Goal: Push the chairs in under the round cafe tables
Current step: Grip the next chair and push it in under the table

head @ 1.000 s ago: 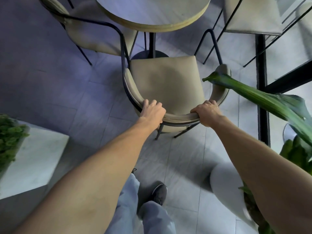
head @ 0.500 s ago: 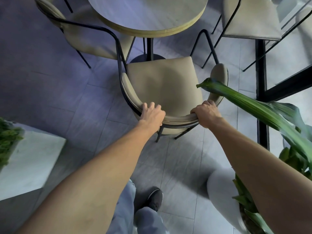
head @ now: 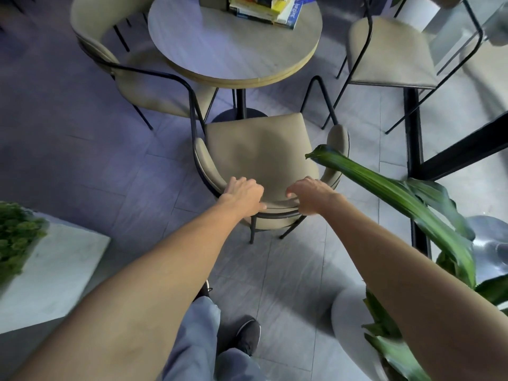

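A beige padded chair (head: 258, 152) with a black metal frame stands in front of me, facing the round wooden cafe table (head: 225, 50). Its seat front reaches the table's black pedestal base (head: 242, 115). My left hand (head: 243, 195) lies over the left-middle of the curved backrest, fingers on the inner side and thumb along the rim. My right hand (head: 310, 198) curls over the backrest just to the right. Two more beige chairs stand at the table, one on the left (head: 110, 59) and one on the right (head: 390, 59).
A stack of books (head: 266, 8) lies on the far side of the tabletop. A long green leaf (head: 384, 191) of a potted plant in a white pot (head: 349, 325) reaches across the chair's right arm. A white planter box (head: 52, 273) stands at my left. Black posts (head: 412, 133) rise on the right.
Both hands have slid inward along the backrest and now sit closer together with a looser hold. The view has risen, so the tabletop and the books now show.
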The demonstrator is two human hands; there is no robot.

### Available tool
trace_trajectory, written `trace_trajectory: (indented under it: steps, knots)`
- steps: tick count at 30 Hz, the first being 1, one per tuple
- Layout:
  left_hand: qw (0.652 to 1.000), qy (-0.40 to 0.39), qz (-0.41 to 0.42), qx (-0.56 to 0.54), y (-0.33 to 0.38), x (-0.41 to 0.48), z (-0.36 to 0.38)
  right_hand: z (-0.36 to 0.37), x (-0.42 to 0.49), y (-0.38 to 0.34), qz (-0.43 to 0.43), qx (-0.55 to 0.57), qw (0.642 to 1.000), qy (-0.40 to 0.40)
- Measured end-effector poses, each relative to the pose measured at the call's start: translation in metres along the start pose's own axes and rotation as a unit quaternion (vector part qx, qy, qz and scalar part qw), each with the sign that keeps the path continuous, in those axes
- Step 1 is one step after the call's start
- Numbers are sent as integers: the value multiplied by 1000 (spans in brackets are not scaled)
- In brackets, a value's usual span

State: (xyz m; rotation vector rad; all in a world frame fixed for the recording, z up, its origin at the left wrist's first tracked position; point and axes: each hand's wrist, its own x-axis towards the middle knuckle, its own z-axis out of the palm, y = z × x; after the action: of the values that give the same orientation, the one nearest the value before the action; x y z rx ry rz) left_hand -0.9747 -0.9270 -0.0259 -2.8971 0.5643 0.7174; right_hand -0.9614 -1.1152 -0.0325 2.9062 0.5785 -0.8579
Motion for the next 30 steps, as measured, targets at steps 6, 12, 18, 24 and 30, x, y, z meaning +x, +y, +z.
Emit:
trace_trajectory:
  steps: [6, 12, 18, 24, 30]
  knots:
    - [997, 72, -28, 1, -2, -4, -60, -79, -14, 4, 0, 0, 998, 55]
    - [990, 131, -52, 27, -16, 13, -137, -152, -11, 30, 13, -25, 996, 88]
    - [981, 177, -80, 15, -41, 62, -209, -223, 26, 70, 30, -56, 993, 99]
    - [980, 168, -104, 1, -53, 112, -262, -278, 66, 107, 24, -56, 992, 113]
    - [981, 154, -118, 19, -63, 141, -295, -312, 89, 138, 17, -48, 993, 109]
